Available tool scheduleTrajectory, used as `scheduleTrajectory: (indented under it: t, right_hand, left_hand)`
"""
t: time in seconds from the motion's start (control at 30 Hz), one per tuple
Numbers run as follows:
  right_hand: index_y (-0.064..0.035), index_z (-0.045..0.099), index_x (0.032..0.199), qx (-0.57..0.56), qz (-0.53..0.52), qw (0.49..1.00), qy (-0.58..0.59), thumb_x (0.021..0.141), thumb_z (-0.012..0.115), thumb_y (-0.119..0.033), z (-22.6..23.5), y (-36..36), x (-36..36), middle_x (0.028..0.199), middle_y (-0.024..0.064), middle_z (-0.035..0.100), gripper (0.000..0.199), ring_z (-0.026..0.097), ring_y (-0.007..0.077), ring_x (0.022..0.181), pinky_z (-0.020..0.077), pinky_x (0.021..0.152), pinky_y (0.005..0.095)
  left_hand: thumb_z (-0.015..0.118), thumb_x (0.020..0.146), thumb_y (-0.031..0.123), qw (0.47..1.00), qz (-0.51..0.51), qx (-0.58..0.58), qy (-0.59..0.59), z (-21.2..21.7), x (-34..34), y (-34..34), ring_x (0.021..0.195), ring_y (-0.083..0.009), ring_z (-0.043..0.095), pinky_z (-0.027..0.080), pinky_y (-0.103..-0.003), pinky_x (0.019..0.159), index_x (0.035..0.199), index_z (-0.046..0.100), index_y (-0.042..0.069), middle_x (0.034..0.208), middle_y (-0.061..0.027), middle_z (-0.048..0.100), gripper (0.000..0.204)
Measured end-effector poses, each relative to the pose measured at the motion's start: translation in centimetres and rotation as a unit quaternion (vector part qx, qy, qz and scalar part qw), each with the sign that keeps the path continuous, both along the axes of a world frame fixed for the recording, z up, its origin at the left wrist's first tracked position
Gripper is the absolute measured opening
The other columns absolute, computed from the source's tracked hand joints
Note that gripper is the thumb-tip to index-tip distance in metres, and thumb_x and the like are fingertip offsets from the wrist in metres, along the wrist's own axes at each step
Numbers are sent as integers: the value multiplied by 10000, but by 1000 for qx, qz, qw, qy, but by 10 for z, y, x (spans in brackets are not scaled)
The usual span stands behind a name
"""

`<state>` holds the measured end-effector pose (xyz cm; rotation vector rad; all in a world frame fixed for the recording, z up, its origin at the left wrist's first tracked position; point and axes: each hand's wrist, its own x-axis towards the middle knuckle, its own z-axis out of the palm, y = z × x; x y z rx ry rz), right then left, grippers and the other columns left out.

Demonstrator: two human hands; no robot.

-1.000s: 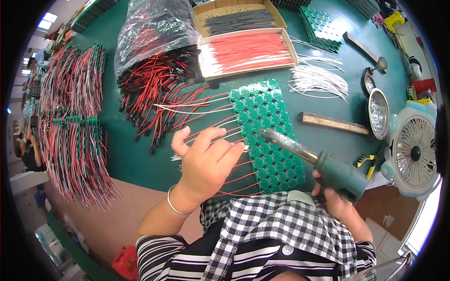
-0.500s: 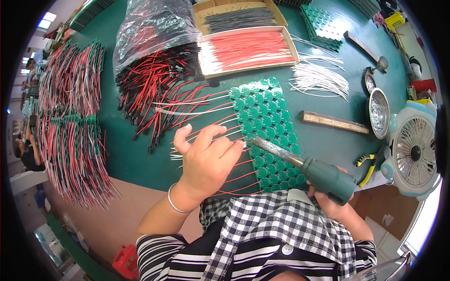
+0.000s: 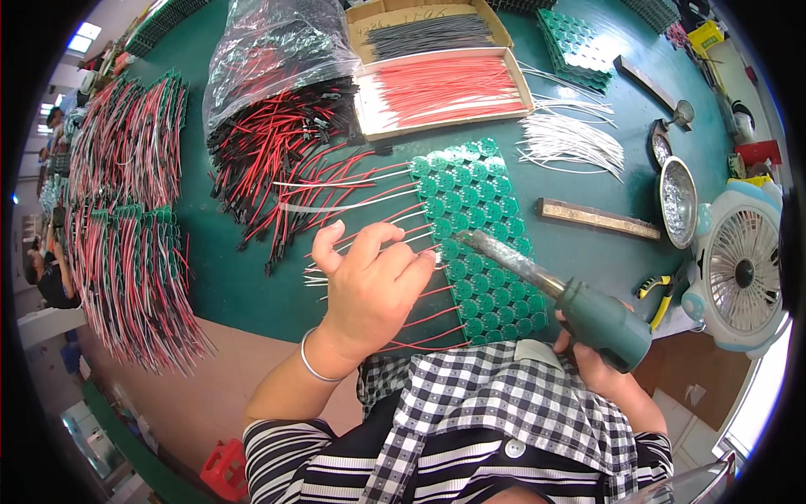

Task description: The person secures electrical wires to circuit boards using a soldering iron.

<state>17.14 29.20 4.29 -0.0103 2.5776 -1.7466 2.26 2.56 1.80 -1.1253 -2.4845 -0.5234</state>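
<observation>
A green circuit board panel (image 3: 470,197) made of many round boards lies in front of me, with red and white wires (image 3: 395,198) running out from its left edge. My left hand (image 3: 369,277) is over these wires, its fingertips closed on a wire end at the panel's edge; the fingers partly hide which wire. My right hand (image 3: 600,370) grips the dark green handle of a soldering gun (image 3: 603,326), mostly hidden beneath it. The gun's metal tip is above the panel, a little to the right of my left fingertips, apart from them.
A plastic bag (image 3: 277,50) spills red and black wires. Boxes hold red wires (image 3: 453,88) and black wires (image 3: 428,35); white wires (image 3: 575,143) lie beside. Rightward are a wooden bar (image 3: 596,218), metal bowl (image 3: 678,202), pliers (image 3: 662,307) and fan (image 3: 743,273). Wired boards (image 3: 138,277) hang left.
The soldering gun has moved to the right with my right hand, its tip drawing away from my left fingertips. My left hand has stayed in place.
</observation>
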Motion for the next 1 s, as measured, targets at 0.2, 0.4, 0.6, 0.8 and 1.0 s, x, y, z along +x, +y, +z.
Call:
scheduleTrajectory:
  t: [0.2, 0.4, 0.6, 0.8, 1.0]
  right_hand:
    - [13, 625, 994, 28, 6, 999, 39, 820, 567, -38, -3, 1, 4, 735, 56, 625, 191, 642, 165, 589, 519, 603, 298]
    - [8, 627, 999, -40, -58, 997, 5, 804, 582, -29, -7, -4, 18, 747, 49, 640, 204, 638, 163, 590, 518, 615, 316]
    - [-36, 651, 890, 61, 46, 995, 59, 762, 611, -17, -7, 2, 20, 802, 84, 657, 135, 643, 246, 631, 504, 627, 370]
    - [-48, 658, 874, 49, 42, 997, 38, 744, 614, -8, -2, -5, 19, 840, 100, 672, 143, 643, 292, 705, 501, 647, 388]
    - [-43, 668, 913, 100, 51, 993, 40, 740, 617, -4, -1, -5, 21, 887, 107, 682, 185, 646, 306, 765, 500, 717, 394]
  left_hand:
    - [737, 707, 116, 1000, -2, -3, 12, 1, 2, 0, 900, -161, 587, 220, -493, 979, 814, 715, 186, 693, 59, 548, 130]
    - [741, 699, 97, 1000, -21, 8, 13, 6, 3, -3, 867, -168, 596, 284, -444, 936, 853, 709, 155, 718, 41, 568, 167]
    - [735, 667, 33, 994, -72, 47, -60, -1, 20, -6, 745, -197, 568, 420, -337, 632, 877, 698, 78, 715, -3, 557, 218]
    - [728, 591, 40, 997, -56, 37, -30, -5, 21, -5, 636, -193, 490, 410, -322, 543, 893, 704, 76, 712, -2, 537, 306]
    - [718, 596, 67, 998, -52, 24, -7, -5, 19, -4, 619, -183, 468, 384, -317, 514, 895, 708, 94, 698, 11, 521, 300]
